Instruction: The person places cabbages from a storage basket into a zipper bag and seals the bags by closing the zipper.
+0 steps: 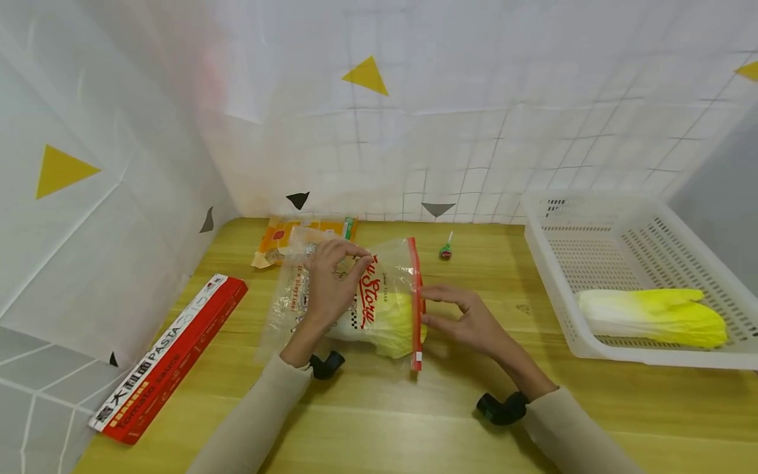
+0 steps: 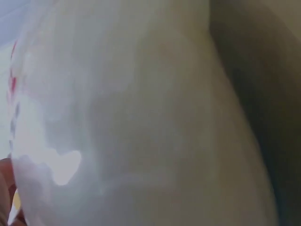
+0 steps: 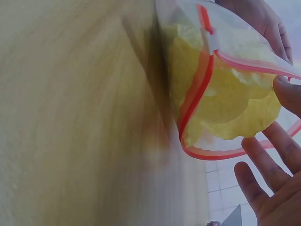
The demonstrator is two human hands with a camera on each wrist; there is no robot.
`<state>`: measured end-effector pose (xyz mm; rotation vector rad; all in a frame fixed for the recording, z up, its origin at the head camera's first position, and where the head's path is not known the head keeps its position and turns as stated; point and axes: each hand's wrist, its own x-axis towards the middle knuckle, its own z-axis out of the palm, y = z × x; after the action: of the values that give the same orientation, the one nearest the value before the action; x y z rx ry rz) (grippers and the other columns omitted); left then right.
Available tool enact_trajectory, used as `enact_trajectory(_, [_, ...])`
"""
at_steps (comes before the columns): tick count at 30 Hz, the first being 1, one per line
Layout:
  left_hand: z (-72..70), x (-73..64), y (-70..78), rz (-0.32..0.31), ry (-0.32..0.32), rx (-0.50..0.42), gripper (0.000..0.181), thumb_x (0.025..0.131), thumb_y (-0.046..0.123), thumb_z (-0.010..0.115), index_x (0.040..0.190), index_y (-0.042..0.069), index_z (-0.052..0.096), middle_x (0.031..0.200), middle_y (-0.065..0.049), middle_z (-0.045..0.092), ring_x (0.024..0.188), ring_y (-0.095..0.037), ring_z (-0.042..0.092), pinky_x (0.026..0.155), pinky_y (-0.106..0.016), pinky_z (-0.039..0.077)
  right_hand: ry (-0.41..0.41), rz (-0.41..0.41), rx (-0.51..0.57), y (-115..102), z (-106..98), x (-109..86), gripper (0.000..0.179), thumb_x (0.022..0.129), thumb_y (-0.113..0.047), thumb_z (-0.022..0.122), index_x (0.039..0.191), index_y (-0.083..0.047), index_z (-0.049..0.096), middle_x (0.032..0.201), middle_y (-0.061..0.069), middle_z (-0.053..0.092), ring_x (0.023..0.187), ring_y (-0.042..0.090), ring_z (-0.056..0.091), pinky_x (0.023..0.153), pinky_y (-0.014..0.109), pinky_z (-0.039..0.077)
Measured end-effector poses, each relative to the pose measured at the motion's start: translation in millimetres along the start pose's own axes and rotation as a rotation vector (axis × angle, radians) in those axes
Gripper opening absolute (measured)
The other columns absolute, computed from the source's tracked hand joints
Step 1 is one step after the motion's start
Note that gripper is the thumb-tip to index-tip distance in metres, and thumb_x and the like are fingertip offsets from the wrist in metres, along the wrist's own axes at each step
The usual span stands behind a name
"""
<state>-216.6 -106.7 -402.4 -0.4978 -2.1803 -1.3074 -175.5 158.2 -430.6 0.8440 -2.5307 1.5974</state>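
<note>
A clear zip bag [image 1: 387, 263] with red lettering and a red zip edge lies on the table, its mouth facing right. Inside is a napa cabbage [image 1: 393, 322], pale at the left and yellow-leaved at the mouth. Over the top of the bag, my left hand [image 1: 331, 280] pinches the film between thumb and index finger. My right hand [image 1: 468, 322] is at the mouth, fingers spread. In the right wrist view its thumb [image 3: 288, 96] is at the red zip edge [image 3: 197, 84], fingertips beside the leaves. The mouth gapes there; the left wrist view is mostly blurred film.
A red pasta box [image 1: 172, 359] lies at the left. Behind the bag is an orange package [image 1: 275, 237], partly covered. A lollipop [image 1: 445, 251] lies toward the back wall. At the right stands a white plastic basket [image 1: 551, 283] with another napa cabbage [image 1: 651, 316] in it.
</note>
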Motion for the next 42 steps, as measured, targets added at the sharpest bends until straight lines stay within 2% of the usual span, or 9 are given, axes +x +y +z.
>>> enact_trajectory(6, [-0.3, 2.6, 3.9, 0.027, 0.012, -0.017, 0.010, 0.093, 0.026, 0.075, 0.096, 0.016, 0.077, 0.101, -0.002, 0.073, 0.115, -0.023, 0.059, 0.115, -0.076, 0.007, 0.031, 0.015, -0.017, -3, -7, -1.0, 0.037, 0.091, -0.012, 0.077, 0.127, -0.018, 0.072, 0.131, 0.002, 0.071, 0.127, 0.017, 0.061, 0.109, 0.056, 0.043])
enact_trajectory(13, [-4.1, 3.2, 3.3, 0.055, 0.047, -0.036, 0.008, 0.090, 0.021, 0.078, 0.095, 0.015, 0.077, 0.097, -0.003, 0.073, 0.106, -0.024, 0.061, 0.116, -0.063, 0.020, 0.044, 0.007, -0.070, -5, -14, 2.3, 0.039, 0.093, -0.011, 0.075, 0.130, -0.021, 0.071, 0.132, 0.000, 0.071, 0.129, 0.023, 0.062, 0.105, 0.057, 0.048])
enact_trajectory(18, [-5.0, 2.4, 2.1, 0.064, 0.056, -0.044, 0.008, 0.090, 0.021, 0.079, 0.094, 0.015, 0.078, 0.099, -0.004, 0.074, 0.107, -0.024, 0.060, 0.116, -0.065, 0.017, 0.037, 0.028, -0.118, -9, -25, 4.9, 0.036, 0.094, -0.016, 0.074, 0.129, -0.019, 0.071, 0.131, 0.000, 0.071, 0.126, 0.026, 0.063, 0.101, 0.057, 0.050])
enact_trajectory(22, [-4.8, 2.8, 2.2, 0.065, 0.058, -0.042, 0.008, 0.090, 0.021, 0.078, 0.095, 0.015, 0.078, 0.099, -0.004, 0.074, 0.107, -0.025, 0.060, 0.115, -0.065, 0.018, 0.028, 0.037, -0.181, -13, -40, 6.2, 0.033, 0.095, -0.020, 0.073, 0.128, -0.023, 0.072, 0.129, -0.002, 0.071, 0.120, 0.021, 0.065, 0.098, 0.052, 0.052])
enact_trajectory(26, [-4.7, 3.2, 3.7, 0.051, 0.054, -0.040, 0.009, 0.091, 0.022, 0.078, 0.094, 0.014, 0.078, 0.099, -0.004, 0.074, 0.107, -0.024, 0.060, 0.113, -0.065, 0.017, 0.030, 0.005, -0.201, -17, -56, 7.0, 0.030, 0.095, -0.014, 0.072, 0.125, -0.019, 0.073, 0.124, 0.004, 0.073, 0.112, 0.012, 0.066, 0.094, 0.046, 0.054])
enact_trajectory(30, [-5.5, 3.4, 4.5, 0.035, 0.046, -0.033, 0.010, 0.091, 0.023, 0.077, 0.095, 0.014, 0.077, 0.100, -0.004, 0.073, 0.108, -0.023, 0.059, 0.111, -0.065, 0.016, 0.030, -0.009, -0.228, -22, -71, 6.2, 0.028, 0.096, -0.010, 0.071, 0.123, -0.014, 0.074, 0.123, 0.009, 0.074, 0.110, 0.013, 0.066, 0.091, 0.042, 0.055])
enact_trajectory(36, [-6.5, 2.6, 4.2, 0.025, 0.039, -0.034, 0.010, 0.092, 0.025, 0.076, 0.096, 0.015, 0.077, 0.099, -0.003, 0.073, 0.109, -0.023, 0.058, 0.110, -0.064, 0.015, 0.019, 0.058, -0.303, -32, -96, 2.0, 0.028, 0.098, -0.019, 0.070, 0.126, -0.022, 0.073, 0.125, 0.002, 0.072, 0.114, 0.016, 0.065, 0.093, 0.034, 0.053])
enact_trajectory(42, [-6.9, 2.6, 5.1, 0.018, 0.030, -0.044, 0.010, 0.094, 0.024, 0.075, 0.096, 0.015, 0.078, 0.099, -0.003, 0.073, 0.109, -0.023, 0.058, 0.111, -0.065, 0.015, 0.057, 0.042, -0.376, -38, -125, -6.4, 0.030, 0.097, -0.016, 0.070, 0.126, -0.023, 0.073, 0.126, 0.004, 0.073, 0.108, 0.001, 0.063, 0.087, 0.018, 0.050])
